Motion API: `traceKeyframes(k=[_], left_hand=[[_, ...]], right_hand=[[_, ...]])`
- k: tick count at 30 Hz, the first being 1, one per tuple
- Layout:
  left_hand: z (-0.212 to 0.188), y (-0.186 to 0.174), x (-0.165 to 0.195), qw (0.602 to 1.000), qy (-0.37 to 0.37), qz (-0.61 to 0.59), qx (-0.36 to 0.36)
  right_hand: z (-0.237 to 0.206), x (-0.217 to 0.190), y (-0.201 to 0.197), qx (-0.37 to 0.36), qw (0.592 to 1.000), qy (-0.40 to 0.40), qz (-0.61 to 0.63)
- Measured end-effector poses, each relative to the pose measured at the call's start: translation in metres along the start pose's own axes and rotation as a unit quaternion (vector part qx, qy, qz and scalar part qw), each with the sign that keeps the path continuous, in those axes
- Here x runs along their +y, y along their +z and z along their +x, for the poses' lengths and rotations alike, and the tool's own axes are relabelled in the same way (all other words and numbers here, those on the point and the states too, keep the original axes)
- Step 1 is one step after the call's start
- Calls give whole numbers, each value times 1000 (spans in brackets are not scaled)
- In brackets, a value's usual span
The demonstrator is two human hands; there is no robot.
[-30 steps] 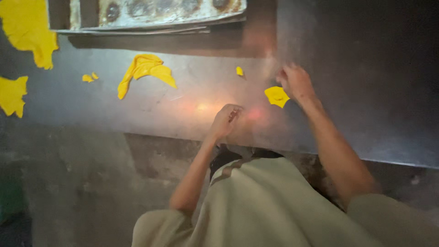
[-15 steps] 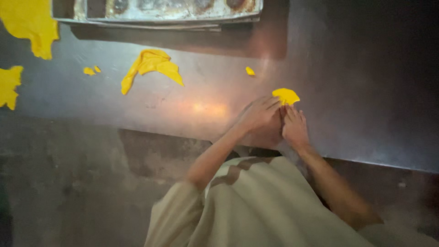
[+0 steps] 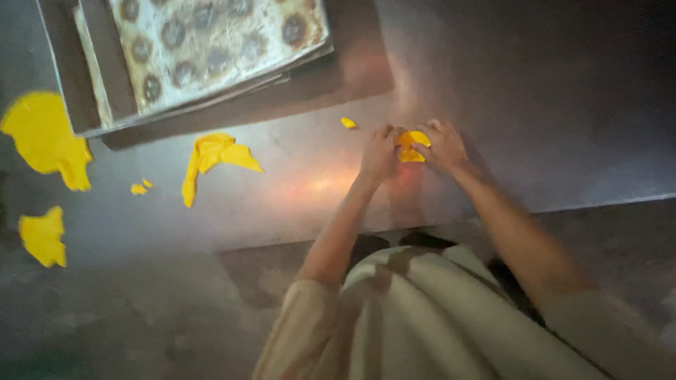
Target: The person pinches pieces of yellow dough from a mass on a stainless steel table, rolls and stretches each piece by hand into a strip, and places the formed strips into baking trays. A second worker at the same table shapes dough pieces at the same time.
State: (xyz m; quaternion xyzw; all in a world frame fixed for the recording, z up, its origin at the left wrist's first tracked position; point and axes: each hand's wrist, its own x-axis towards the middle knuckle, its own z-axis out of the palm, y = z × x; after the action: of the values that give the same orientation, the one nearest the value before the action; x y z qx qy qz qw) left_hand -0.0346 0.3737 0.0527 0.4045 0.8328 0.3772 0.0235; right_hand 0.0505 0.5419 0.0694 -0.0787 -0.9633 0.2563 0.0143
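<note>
**At the counter edge: both hands on one yellow piece**

Nearest the camera: pale shirt [image 3: 422, 317], forearms reaching out over the dark metal counter [image 3: 296, 204].

Left hand [image 3: 379, 151] and right hand [image 3: 443, 146] meet around a small yellow dough piece [image 3: 410, 146]. Both have fingers curled narrow, pinching it from either side. Piece sits between the fingertips, touching both, at or just above the counter surface; can't tell which.

Judgement on the step: looks like shaping or folding. Keep pressure even from both sides, support the underside, work it slowly; material looks thin and likely tears.

Further out: a tiny yellow scrap [image 3: 348, 123] just beyond the left hand. Well left, a crumpled yellow strip [image 3: 211, 158], two crumbs [image 3: 139, 187], and two larger yellow pieces [image 3: 46, 141] near the left edge. Farthest: a worn metal tray [image 3: 211, 42] with dark round marks, stacked on others.
</note>
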Motion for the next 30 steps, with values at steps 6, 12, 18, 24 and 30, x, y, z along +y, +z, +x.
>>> traceKeyframes(k=[6,12,18,24,30], left_hand=[[-4,-1,30,997,39,5,-64],[-31,-8,43,993,2,9,-120],[-32,5,32,970,86,173,-150],[-143,-46,21,975,-18,-12,-223],[-214,-113,-5,971,-210,-105,-41]], right_hand=[[-43,18,19,47,993,-104,-25],[-75,17,34,-36,998,48,-33],[-57,23,29,-48,989,-73,-116],[-170,27,29,-66,997,-40,6],[-154,29,46,-9,999,52,11]])
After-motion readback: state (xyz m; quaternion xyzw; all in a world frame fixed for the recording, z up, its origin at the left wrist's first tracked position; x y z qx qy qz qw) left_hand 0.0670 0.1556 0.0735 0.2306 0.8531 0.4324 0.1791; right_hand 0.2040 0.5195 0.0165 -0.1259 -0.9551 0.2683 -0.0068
